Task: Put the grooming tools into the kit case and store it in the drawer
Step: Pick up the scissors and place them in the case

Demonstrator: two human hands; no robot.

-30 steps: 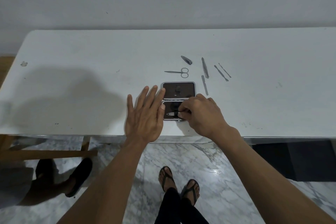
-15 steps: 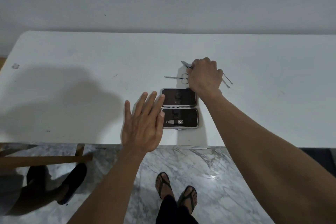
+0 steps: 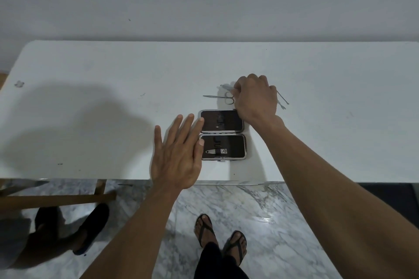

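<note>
The kit case lies open on the white table, its two dark halves one behind the other. A small silver clipper is strapped into the near half. My left hand lies flat with straight fingers, its fingertips touching the case's left edge. My right hand reaches behind the case and pinches one end of a silver nail clipper. Small scissors lie just left of that hand. Two thin metal tools stick out on its right side; other tools are hidden under the hand.
The table's front edge runs just below the case. Beneath it are a marble floor, my sandalled feet and another person's black shoes near a wooden bar. A grey wall stands behind the table.
My right hand left the near half of the case, where the small clipper now sits, and reached back to the loose tools. My left hand stayed flat beside the case.
</note>
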